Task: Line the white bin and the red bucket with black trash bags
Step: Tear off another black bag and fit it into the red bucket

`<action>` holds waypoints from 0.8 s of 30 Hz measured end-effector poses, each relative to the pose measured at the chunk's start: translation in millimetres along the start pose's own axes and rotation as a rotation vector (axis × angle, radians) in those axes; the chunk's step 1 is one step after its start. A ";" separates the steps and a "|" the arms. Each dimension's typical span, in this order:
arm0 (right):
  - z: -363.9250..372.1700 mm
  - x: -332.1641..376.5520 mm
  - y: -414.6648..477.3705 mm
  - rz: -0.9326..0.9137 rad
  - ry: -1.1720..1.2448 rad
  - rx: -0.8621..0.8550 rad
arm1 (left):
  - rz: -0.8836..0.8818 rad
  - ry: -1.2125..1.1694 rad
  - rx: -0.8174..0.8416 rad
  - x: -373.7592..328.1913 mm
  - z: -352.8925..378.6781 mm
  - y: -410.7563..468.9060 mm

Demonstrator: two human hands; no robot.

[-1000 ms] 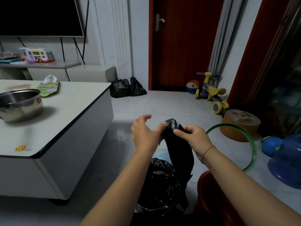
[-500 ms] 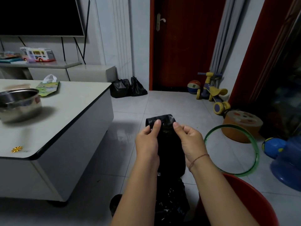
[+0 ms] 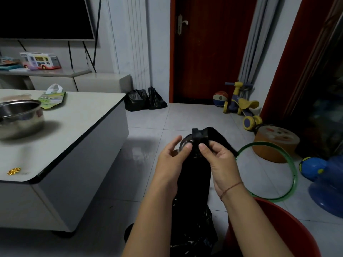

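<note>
A black trash bag (image 3: 194,179) hangs in front of me, held up by its top edge. My left hand (image 3: 171,160) and my right hand (image 3: 218,160) pinch that edge side by side, thumbs toward me, and the top is partly spread between them. The bag's lower part drops down to crumpled black plastic (image 3: 193,236) at the bottom of the view. The red bucket (image 3: 284,229) stands at the bottom right, partly behind my right forearm. The white bin is hidden from view.
A white low table (image 3: 74,130) with a steel pot (image 3: 20,117) stands at the left. Two filled black bags (image 3: 144,99) sit by the red door. A green hoop (image 3: 278,167), a round stool (image 3: 276,141), a toy trike (image 3: 243,106) and a blue toy (image 3: 326,180) crowd the right floor.
Both hands have come close together on the bag's top edge and started to part it. The view has tilted down, so more of the red bucket shows.
</note>
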State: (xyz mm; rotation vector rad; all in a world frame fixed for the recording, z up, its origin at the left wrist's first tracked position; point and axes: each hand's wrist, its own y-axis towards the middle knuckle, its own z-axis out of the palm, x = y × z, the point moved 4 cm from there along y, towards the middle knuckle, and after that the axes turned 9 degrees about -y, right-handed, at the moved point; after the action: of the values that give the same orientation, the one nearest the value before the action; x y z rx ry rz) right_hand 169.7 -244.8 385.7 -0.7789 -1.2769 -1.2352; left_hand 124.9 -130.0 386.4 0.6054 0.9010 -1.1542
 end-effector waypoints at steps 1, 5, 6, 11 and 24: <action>0.8 -1.4 -0.1 -0.002 -0.028 0.029 | -0.002 -0.030 -0.015 -1.7 -1.3 0.5; 2.5 -7.6 -2.2 0.032 -0.183 0.046 | 0.060 -0.141 -0.129 -6.7 -10.0 3.3; 1.8 -7.3 -1.7 0.029 -0.251 -0.006 | 0.081 -0.139 -0.147 -6.7 -11.8 4.2; 15.1 -1.4 -4.7 -0.063 -0.597 -0.103 | 0.131 -0.170 -0.147 -3.1 -8.7 7.7; 24.0 17.5 -12.2 -0.293 -0.828 -0.307 | 0.118 -0.245 -0.088 -1.2 0.3 8.8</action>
State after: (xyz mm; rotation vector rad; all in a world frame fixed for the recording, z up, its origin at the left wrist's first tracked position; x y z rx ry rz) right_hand 149.3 -229.0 404.8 -1.4611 -1.9370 -1.4170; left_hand 133.2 -126.9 387.2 0.4291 0.6932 -1.0509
